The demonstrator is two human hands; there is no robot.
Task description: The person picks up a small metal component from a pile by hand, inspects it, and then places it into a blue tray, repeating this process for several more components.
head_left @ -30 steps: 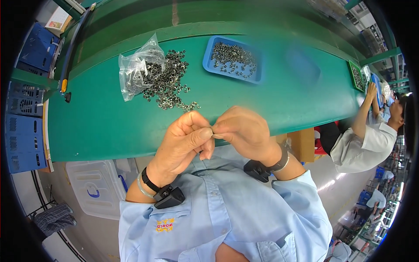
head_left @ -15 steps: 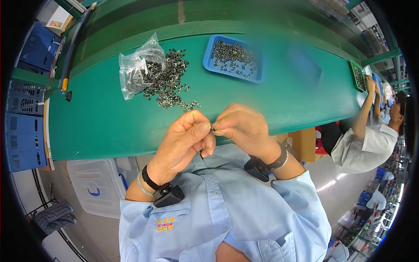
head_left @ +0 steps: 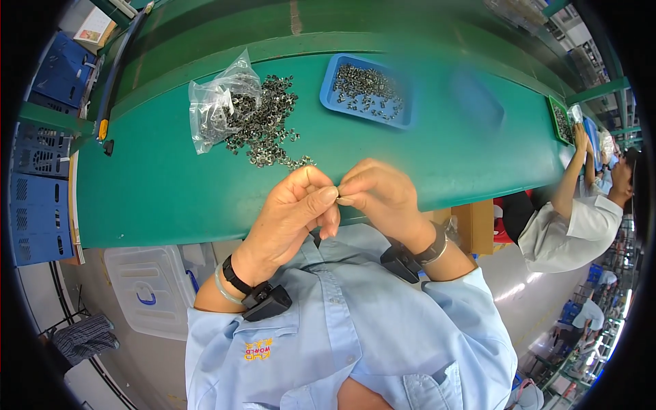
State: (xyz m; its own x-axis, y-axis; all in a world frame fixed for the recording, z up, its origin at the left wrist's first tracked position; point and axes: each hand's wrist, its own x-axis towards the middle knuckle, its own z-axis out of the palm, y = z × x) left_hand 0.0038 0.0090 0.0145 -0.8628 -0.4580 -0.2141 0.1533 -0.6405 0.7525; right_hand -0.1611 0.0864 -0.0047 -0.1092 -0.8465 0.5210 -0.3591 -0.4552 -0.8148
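Observation:
My left hand [head_left: 297, 212] and my right hand [head_left: 384, 199] meet fingertip to fingertip above the near edge of the green table. Both are closed in a pinch on a small dark metal piece [head_left: 337, 197], almost wholly covered by the thumbs and fingers. Beyond my left hand, a heap of small shiny metal clips [head_left: 268, 123] spills from a clear plastic bag [head_left: 207, 113]. Further back, past my right hand, a blue tray [head_left: 330, 102] holds more small metal pieces [head_left: 365, 85].
The green tabletop [head_left: 150, 184] spans the view. At the far right a co-worker [head_left: 570, 229] reaches to a green tray [head_left: 560, 119] of small parts. Blue crates [head_left: 41, 222] stand at left; a lidded clear bin [head_left: 147, 290] and a cardboard box [head_left: 476, 229] sit below table level.
The small piece between my fingertips is more covered now than before. My joined hands have shifted very slightly away from me, still pinching.

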